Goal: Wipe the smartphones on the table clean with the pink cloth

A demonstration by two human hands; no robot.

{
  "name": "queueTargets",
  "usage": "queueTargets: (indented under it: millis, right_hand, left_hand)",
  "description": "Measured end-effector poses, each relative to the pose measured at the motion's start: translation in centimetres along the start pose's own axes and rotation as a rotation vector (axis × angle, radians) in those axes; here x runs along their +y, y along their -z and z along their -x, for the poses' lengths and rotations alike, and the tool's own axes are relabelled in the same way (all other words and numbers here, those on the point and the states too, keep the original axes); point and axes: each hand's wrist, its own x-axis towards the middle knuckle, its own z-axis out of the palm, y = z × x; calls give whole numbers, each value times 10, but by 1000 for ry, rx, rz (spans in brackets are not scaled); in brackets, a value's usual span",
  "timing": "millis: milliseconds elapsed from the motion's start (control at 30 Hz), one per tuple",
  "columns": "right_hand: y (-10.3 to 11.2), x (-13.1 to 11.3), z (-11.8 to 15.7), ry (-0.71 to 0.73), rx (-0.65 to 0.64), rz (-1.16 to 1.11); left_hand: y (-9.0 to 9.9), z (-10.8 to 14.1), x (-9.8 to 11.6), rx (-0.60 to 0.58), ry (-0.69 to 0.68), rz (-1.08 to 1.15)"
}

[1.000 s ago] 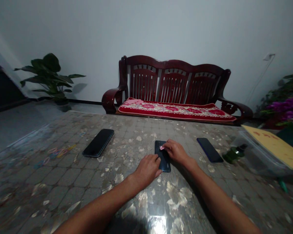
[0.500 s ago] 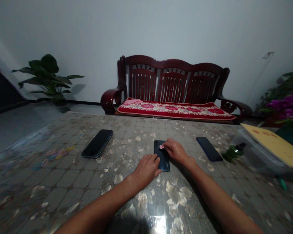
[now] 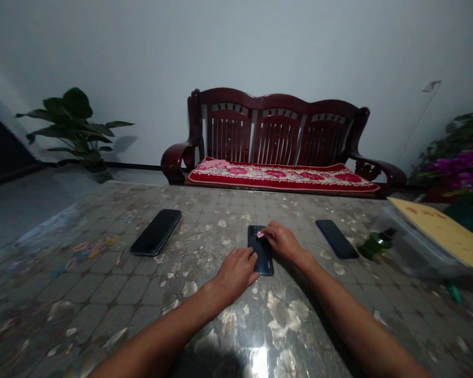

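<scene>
A dark phone (image 3: 265, 258) lies back up on the patterned table, its camera block at the far left corner. My left hand (image 3: 237, 269) rests against the phone's left side, fingers on its edge and thumb near the bottom corner. Between the fingertips of my right hand (image 3: 280, 239) is a small pink piece (image 3: 260, 234), pressed on the phone's back beside the cameras. Another black phone (image 3: 156, 232) lies to the left, and a blue-edged phone (image 3: 336, 239) to the right.
Colourful rubber bands (image 3: 96, 249) lie at the left of the table (image 3: 142, 315). A green bottle (image 3: 376, 244) stands at the right beside a clear plastic box (image 3: 412, 252) with yellow card (image 3: 445, 228) on top. Beyond is a wooden bench (image 3: 279, 136).
The whole view has shifted very slightly. Both hands stay at the phone, the right one still pinching the pink piece.
</scene>
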Motion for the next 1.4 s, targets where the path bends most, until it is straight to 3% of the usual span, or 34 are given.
queueTargets:
  millis: [300,600,833,1067,1300,1400]
  right_hand:
    - [8,-10,29,164,-80,-80]
    - [0,-14,32,50,12,-134]
    - [10,-23,39,69,-99,-199]
    - [-3,-17,33,-21,58,-183]
    - [1,-26,47,14,-47,-285]
    - [0,-23,46,-40,-13,-396]
  left_hand:
    - [1,0,0,8,-9,2]
    - [-1,0,-1,15,-8,-20]
    - [-2,0,-1,21,-1,-15]
    - [-4,-1,-2,10,13,-31]
    - [-4,0,-1,33,15,-20]
    - [-5,-2,0,43,38,-14]
